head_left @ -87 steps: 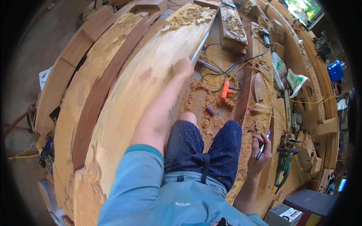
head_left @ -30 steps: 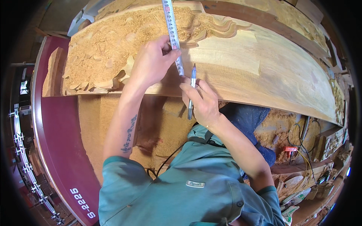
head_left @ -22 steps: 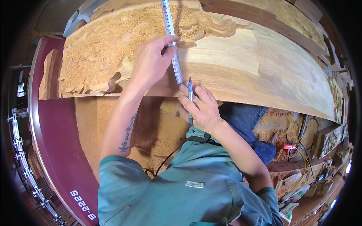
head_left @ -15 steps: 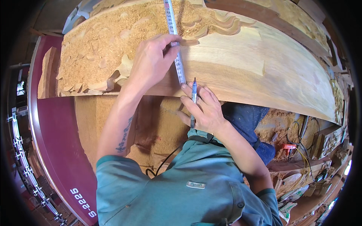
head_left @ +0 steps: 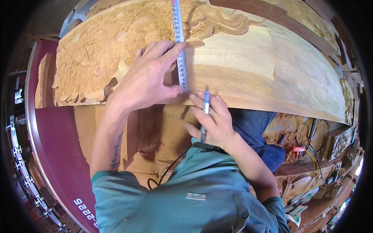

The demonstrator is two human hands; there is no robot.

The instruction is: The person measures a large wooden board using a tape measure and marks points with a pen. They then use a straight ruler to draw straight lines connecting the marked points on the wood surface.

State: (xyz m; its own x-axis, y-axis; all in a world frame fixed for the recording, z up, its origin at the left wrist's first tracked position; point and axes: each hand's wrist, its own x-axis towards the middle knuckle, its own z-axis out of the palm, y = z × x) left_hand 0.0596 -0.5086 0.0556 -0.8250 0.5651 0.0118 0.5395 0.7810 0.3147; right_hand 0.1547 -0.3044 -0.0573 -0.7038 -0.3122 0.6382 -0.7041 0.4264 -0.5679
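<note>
A pale tape measure (head_left: 180, 58) lies across a carved wooden panel (head_left: 233, 73), running from the far edge down toward the near edge. My left hand (head_left: 149, 73) is spread over the panel, its index finger on the tape and its thumb reaching to the tape's lower end. Held between the fingers of my right hand (head_left: 217, 122) is a blue pen (head_left: 206, 105), its tip pointing away from me and blurred by motion. That hand is at the panel's near edge, just right of the tape's end.
Sawdust and carved relief (head_left: 105, 46) cover the panel's left part. To the left stands a maroon machine surface (head_left: 58, 143) with a pale edge. A red connector (head_left: 298, 149) with cables lies at the right among wood pieces. A black cable (head_left: 167, 171) curves near my body.
My left hand has opened from its closer hold, its thumb sliding down the tape toward the near edge. My right hand with the pen has shifted slightly right and nearer.
</note>
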